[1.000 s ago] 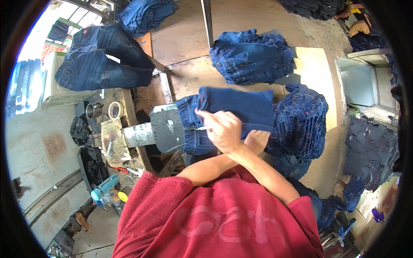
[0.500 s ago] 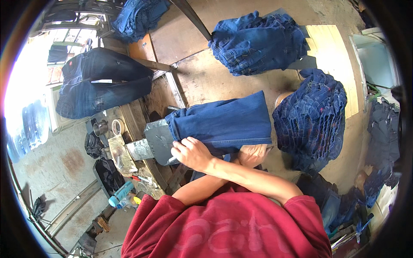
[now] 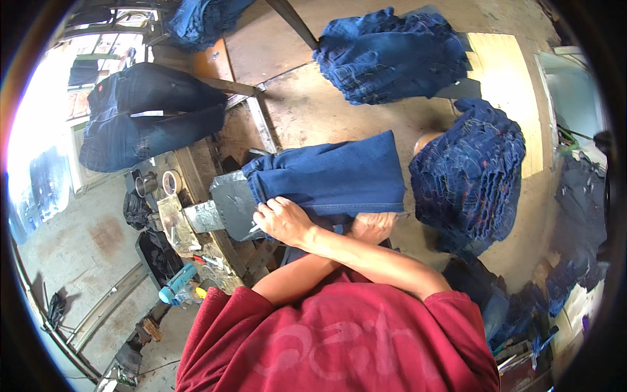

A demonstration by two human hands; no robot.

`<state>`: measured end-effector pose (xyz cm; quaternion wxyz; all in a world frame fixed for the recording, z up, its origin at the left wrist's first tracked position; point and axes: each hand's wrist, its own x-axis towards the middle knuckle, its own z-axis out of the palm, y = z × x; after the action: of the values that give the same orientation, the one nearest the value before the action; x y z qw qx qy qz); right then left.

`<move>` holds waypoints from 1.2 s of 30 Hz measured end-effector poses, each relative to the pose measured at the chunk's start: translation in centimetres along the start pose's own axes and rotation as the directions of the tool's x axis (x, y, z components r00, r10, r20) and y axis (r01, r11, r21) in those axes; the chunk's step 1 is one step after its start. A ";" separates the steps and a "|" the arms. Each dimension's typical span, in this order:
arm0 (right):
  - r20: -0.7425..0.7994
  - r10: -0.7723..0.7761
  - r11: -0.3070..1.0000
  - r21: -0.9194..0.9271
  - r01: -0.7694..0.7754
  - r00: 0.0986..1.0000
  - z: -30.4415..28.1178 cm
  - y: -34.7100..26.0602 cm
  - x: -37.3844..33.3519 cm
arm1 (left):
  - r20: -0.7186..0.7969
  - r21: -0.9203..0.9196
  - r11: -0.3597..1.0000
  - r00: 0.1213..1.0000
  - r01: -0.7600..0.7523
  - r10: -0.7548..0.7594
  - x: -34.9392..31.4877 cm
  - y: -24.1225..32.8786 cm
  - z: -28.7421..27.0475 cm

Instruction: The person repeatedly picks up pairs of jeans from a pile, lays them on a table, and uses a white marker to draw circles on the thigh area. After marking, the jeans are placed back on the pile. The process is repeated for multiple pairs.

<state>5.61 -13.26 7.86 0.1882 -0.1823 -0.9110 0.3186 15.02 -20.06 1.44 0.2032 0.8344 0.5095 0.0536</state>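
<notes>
A folded pair of blue jeans lies across a grey metal plate on a workbench. My forearms are crossed. My right hand reaches over to the left and grips the waistband end of the jeans at the plate. My left hand sits to the right, fingers curled on the near edge of the jeans and partly hidden under my right forearm.
A tall stack of jeans stands to the right and another heap lies farther away. Dark jeans hang over a frame at left. Tape rolls, tools and a blue bottle crowd the bench's left side.
My right hand has slid left from the middle of the jeans to the waistband end. The jeans now lie longer and flatter across the plate. My left hand stays at the near edge.
</notes>
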 end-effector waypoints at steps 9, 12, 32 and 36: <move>-0.684 0.238 0.949 0.014 -0.314 0.689 -29.2 1.2 -9.6 | 0.020 0.082 0.996 0.999 0.023 -0.025 6.0 -0.5 -4.1; -0.830 0.439 0.725 0.101 -0.681 0.344 -34.8 4.8 -15.0 | -0.075 -0.253 0.959 0.986 0.124 -0.148 5.7 -1.7 -7.9; -0.321 0.735 0.670 0.207 -0.713 0.597 -16.1 1.5 -14.0 | 0.215 -0.268 0.903 0.934 0.337 -0.285 5.7 -17.7 -14.5; -0.412 0.687 0.704 0.172 -0.689 0.599 -11.3 1.7 -12.0 | 0.420 -0.520 0.783 0.901 0.342 -0.114 8.9 -21.2 -13.7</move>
<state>21.51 -11.70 12.22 0.2540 -0.5868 -0.7022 0.3131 -2.33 0.04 4.53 0.5446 0.6574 0.5203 0.0252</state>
